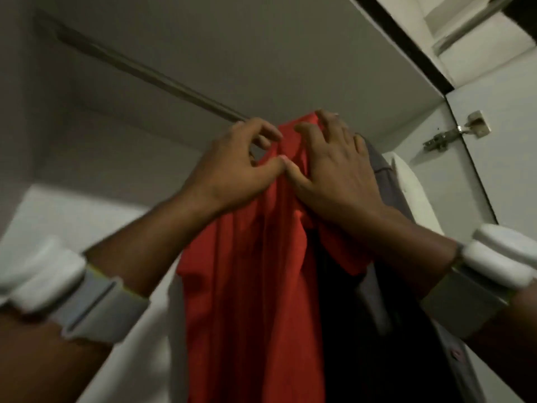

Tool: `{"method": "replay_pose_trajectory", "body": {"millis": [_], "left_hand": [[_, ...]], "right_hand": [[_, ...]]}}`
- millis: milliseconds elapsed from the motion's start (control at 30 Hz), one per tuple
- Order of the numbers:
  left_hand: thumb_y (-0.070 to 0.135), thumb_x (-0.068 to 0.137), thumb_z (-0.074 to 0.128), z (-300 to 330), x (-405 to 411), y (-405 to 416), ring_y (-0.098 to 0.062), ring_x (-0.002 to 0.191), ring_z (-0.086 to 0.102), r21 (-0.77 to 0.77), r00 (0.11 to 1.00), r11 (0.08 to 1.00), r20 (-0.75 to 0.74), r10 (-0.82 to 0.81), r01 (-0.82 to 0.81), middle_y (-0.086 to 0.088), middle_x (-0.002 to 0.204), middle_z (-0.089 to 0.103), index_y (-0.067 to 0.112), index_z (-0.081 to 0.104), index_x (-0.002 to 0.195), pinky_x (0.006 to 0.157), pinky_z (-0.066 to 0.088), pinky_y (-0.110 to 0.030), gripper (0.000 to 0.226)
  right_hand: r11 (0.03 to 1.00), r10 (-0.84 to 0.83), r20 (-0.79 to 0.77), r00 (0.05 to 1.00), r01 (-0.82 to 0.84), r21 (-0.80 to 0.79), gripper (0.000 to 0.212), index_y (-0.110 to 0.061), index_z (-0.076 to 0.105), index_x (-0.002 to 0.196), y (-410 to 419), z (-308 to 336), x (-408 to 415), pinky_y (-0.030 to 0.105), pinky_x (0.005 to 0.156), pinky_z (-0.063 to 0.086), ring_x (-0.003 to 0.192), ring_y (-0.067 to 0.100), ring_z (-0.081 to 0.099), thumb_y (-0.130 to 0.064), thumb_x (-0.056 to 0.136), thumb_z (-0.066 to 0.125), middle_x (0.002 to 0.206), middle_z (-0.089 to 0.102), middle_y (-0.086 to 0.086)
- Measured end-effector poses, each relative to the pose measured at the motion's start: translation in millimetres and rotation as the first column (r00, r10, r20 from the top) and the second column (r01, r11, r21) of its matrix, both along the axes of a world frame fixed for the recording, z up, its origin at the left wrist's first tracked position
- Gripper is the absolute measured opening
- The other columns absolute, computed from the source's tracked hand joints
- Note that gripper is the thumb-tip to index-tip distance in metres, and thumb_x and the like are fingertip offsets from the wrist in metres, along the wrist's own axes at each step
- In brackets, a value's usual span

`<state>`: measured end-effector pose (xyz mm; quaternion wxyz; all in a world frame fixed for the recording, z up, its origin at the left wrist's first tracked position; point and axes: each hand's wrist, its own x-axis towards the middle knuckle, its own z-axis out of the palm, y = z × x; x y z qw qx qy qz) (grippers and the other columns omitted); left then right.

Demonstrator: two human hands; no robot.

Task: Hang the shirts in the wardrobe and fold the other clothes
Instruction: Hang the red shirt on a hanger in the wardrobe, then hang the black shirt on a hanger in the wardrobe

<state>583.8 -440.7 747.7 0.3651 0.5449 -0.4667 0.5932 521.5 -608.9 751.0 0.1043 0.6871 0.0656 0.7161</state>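
Observation:
A red shirt (247,286) hangs down inside the white wardrobe, its top up at the metal rail (139,71). Both of my hands are raised at the shirt's collar. My left hand (235,164) has its fingers curled at the left side of the collar, thumb tip against the cloth. My right hand (334,170) lies on the right side of the collar with spread, bent fingers hooked over the top edge. The hanger is hidden behind hands and cloth. A grey shirt (377,170) and a white garment (412,187) hang right behind it.
The wardrobe's top panel (261,53) is close above the hands. The door hinge (459,132) sits on the right wall beside the open door (508,155). The rail runs free to the left. Dark clothing (363,344) hangs low right of the red shirt.

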Motion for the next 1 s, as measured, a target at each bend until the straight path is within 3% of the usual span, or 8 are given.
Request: {"method": "replay_pose_trajectory", "body": {"millis": [200,333,467,600,633,733,867,1000], "left_hand": [[0.031,0.087,0.071,-210,-74,-86,-0.004,0.077,0.06,0.359,0.931,0.86,-0.111,-0.347,0.363,0.016,0.098,0.055,0.031,0.059,0.101,0.067,0.044,-0.016,0.018],[0.049,0.09,0.067,-324,-106,-131,0.003,0.085,0.06,0.725,0.922,0.576,-0.348,-0.168,0.378,0.029,0.101,0.054,0.044,0.054,0.11,0.069,0.045,-0.016,0.024],[0.061,0.09,0.062,-466,-184,-198,0.005,0.094,0.061,0.893,0.895,0.058,-0.446,-0.006,0.446,0.033,0.114,0.058,0.053,0.049,0.128,0.081,0.05,-0.021,0.041],[0.056,0.089,0.068,-621,-274,-235,0.008,0.1,0.062,0.727,0.769,-0.261,-0.626,0.127,0.635,0.029,0.114,0.065,0.049,0.061,0.122,0.091,0.052,-0.023,0.035],[0.054,0.085,0.07,-645,-272,-225,0.007,0.101,0.064,0.671,0.71,-0.233,-0.671,0.212,0.704,0.028,0.112,0.067,0.047,0.064,0.118,0.09,0.053,-0.023,0.034],[0.055,0.077,0.073,-750,-360,-230,-0.001,0.104,0.069,0.49,0.617,-0.378,-0.675,0.405,0.785,0.025,0.108,0.071,0.047,0.071,0.108,0.089,0.054,-0.018,0.033],[0.068,0.08,0.07,-865,-455,-241,0.004,0.107,0.067,0.357,0.711,-0.648,-0.555,0.433,0.673,0.017,0.112,0.074,0.042,0.069,0.111,0.102,0.054,-0.031,0.041],[0.03,0.095,0.073,-907,-539,-260,0.012,0.104,0.061,0.368,0.78,-0.726,-0.506,0.368,0.581,0.033,0.105,0.066,0.051,0.056,0.107,0.093,0.051,-0.014,0.029]], "right_hand": [[0.983,0.17,-0.245,0.954,-0.181,-0.025,0.059,-0.015,0.06,0.137,-72,-210,-89,0.044,0.111,0.039,0.141,0.024,0.045,-0.037,0.082,0.059,0.151,0.047,0.008],[0.947,0.261,-0.502,0.825,-0.12,0.297,0.042,-0.01,0.063,0.131,-124,-371,-163,0.045,0.096,0.049,0.125,0.02,0.056,-0.013,0.089,0.063,0.133,0.058,0.004],[0.577,0.474,-0.571,0.67,0.254,0.776,0.022,-0.024,0.072,0.11,-147,-556,-297,0.043,0.081,0.056,0.091,0.011,0.069,-0.017,0.093,0.059,0.098,0.073,-0.011],[0.066,0.672,-0.468,0.575,0.583,0.81,0.026,-0.034,0.071,0.113,-130,-712,-426,0.033,0.084,0.058,0.08,0.011,0.07,-0.032,0.09,0.059,0.096,0.075,-0.006],[0.016,0.719,-0.443,0.535,0.625,0.781,0.027,-0.031,0.071,0.117,-124,-731,-427,0.028,0.083,0.055,0.079,0.009,0.067,-0.028,0.092,0.061,0.099,0.075,-0.004],[-0.288,0.729,-0.337,0.597,0.712,0.64,0.029,-0.029,0.072,0.119,-86,-818,-539,0.024,0.087,0.052,0.086,0.007,0.064,-0.031,0.092,0.062,0.104,0.074,-0.002],[-0.655,0.577,-0.239,0.781,0.618,0.435,0.019,-0.034,0.069,0.101,-29,-900,-666,0.027,0.093,0.053,0.102,0.017,0.069,-0.038,0.086,0.058,0.102,0.071,-0.004],[-0.792,0.479,-0.231,0.847,0.53,0.302,0.067,-0.017,0.073,0.107,5,-961,-744,0.036,0.094,0.054,0.107,0.024,0.068,-0.057,0.067,0.038,0.114,0.073,0.007]]}}
